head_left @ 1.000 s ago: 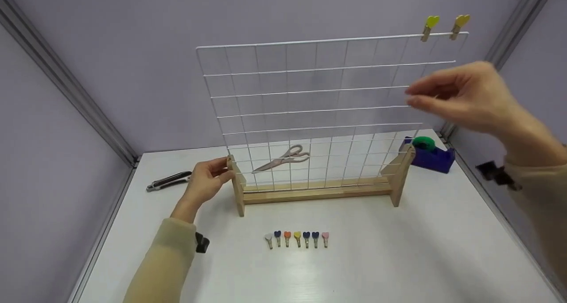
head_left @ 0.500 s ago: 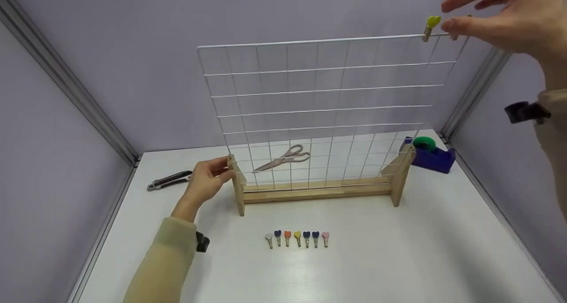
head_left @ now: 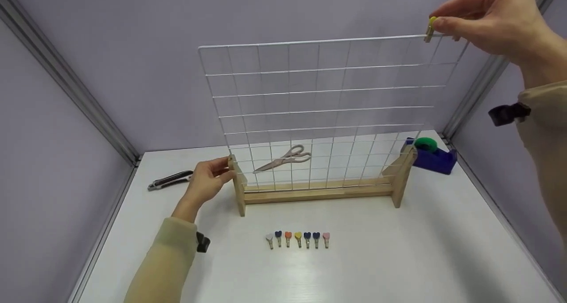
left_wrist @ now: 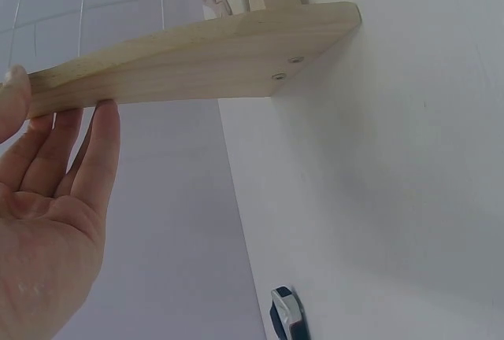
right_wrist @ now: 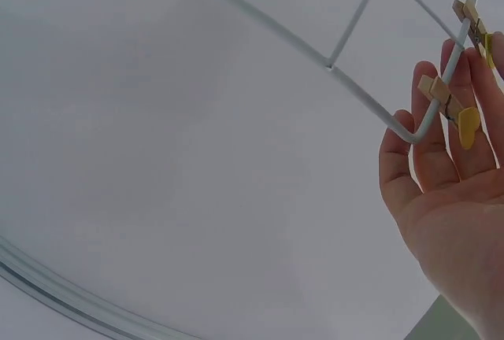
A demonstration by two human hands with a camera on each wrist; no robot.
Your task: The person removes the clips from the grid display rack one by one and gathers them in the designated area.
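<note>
A white wire grid [head_left: 319, 108] stands upright in a wooden base [head_left: 316, 192]. My left hand [head_left: 223, 168] grips the base's left wooden foot [left_wrist: 205, 60], thumb above and fingers below its end. My right hand [head_left: 438, 21] is raised at the grid's top right corner and pinches a yellow-green heart clip [head_left: 431, 25] clipped on the top wire. A second, yellow heart clip [right_wrist: 450, 108] sits nearer the corner, mostly hidden behind my hand in the head view. In the right wrist view my fingers [right_wrist: 441, 159] lie behind both clips.
Several coloured heart clips [head_left: 298, 239] lie in a row on the white table in front of the base. Scissors [head_left: 283, 157] lie behind the grid. A utility knife [head_left: 170, 180] is at the left and a blue tape dispenser [head_left: 432, 154] at the back right. Grey walls enclose the table.
My right hand rose from the grid's middle right to its top right corner and closed its thumb and finger on the yellow-green clip. The left hand stayed on the foot.
</note>
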